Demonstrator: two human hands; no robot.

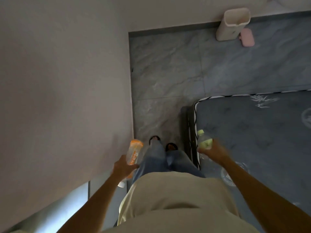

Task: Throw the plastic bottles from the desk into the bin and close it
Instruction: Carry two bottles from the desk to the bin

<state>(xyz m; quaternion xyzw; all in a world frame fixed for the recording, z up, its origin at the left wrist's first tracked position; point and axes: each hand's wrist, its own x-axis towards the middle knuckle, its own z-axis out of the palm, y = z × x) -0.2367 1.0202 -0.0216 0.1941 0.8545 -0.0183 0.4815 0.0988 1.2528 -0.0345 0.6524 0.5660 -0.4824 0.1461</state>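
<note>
My left hand (pixel 121 168) grips an orange-labelled plastic bottle (pixel 133 153), held low beside my left leg near the wall. My right hand (pixel 214 151) holds a clear bottle with a green label and pale green cap (pixel 204 140) over the edge of the mattress. Far ahead, against the wall, a white bin (pixel 232 25) stands with its top open. A pink lid (pixel 247 37) lies on the floor just right of the bin.
A blue-grey patterned mattress (pixel 252 132) on a dark frame fills the right side. The white wall (pixel 67 81) runs along the left. A strip of grey marbled floor tiles (pixel 168 73) lies between them up to the bin.
</note>
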